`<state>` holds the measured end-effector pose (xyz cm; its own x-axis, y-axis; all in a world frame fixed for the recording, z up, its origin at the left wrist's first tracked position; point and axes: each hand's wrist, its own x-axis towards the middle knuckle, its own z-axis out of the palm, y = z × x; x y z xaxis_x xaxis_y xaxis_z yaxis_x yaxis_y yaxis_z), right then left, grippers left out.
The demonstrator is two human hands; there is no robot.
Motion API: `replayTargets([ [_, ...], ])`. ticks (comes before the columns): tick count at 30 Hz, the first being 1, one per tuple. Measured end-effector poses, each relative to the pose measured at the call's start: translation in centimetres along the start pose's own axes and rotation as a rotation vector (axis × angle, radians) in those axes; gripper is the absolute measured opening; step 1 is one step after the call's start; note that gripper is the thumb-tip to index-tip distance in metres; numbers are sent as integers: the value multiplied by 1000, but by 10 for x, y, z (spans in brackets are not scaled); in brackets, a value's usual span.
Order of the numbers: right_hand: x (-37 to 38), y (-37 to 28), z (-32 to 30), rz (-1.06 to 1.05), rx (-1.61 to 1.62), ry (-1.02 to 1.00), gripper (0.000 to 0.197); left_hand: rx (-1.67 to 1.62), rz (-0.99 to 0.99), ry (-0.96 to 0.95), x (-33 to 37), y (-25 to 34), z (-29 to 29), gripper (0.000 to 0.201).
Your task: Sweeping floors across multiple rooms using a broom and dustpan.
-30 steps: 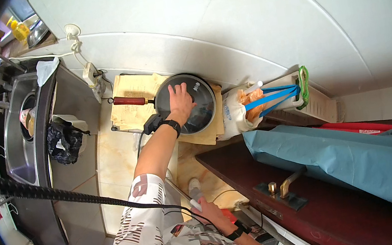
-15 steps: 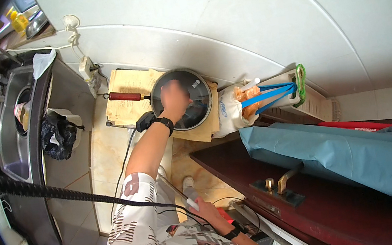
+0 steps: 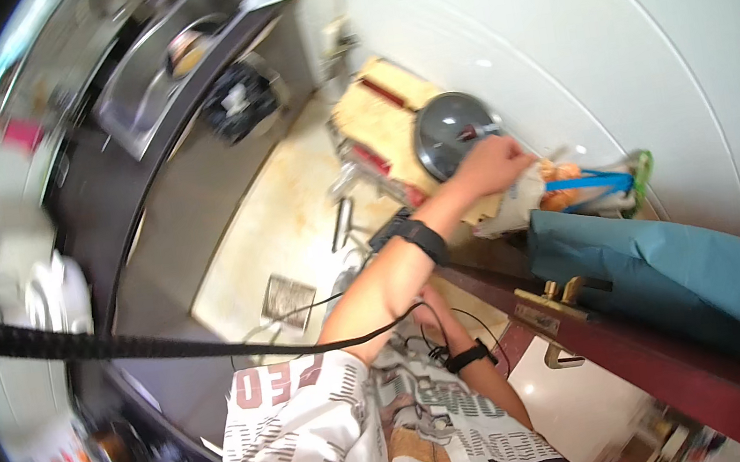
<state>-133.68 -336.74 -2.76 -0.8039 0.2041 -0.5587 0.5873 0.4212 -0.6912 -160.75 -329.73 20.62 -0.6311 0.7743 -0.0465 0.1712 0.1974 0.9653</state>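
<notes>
Head view: a round, shiny dark pan (image 3: 444, 135) with a red handle (image 3: 386, 94) lies on yellow paper (image 3: 363, 116). The left hand (image 3: 495, 164) is at its edge, near a pale bag (image 3: 522, 202) holding orange plastic (image 3: 560, 172); blur hides whether its fingers, or the right hand's (image 3: 435, 310), grip anything.

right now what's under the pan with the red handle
A yellowish sheet shows beneath the red handle and beside the pan. What lies directly under its base is covered, and the left hand and forearm block the view near its lower right.
</notes>
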Motion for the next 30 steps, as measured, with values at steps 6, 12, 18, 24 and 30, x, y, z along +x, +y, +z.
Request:
replayTargets([
  [6,31,61,2,-284,222,-100,40,-39,103,274,-129,46,7,28],
  [12,-40,-45,-6,308,-8,-322,27,207,53,592,-315,64,-57,28],
  [18,-19,-18,-4,256,-165,-354,25,423,-492,1016,-559,18,-133,43],
  [24,-29,-43,29,289,-312,-380,26,331,-1098,911,-736,-146,-166,72],
  [30,-31,-56,48,359,-335,-372,29,175,-361,1176,-667,-95,-318,32],
])
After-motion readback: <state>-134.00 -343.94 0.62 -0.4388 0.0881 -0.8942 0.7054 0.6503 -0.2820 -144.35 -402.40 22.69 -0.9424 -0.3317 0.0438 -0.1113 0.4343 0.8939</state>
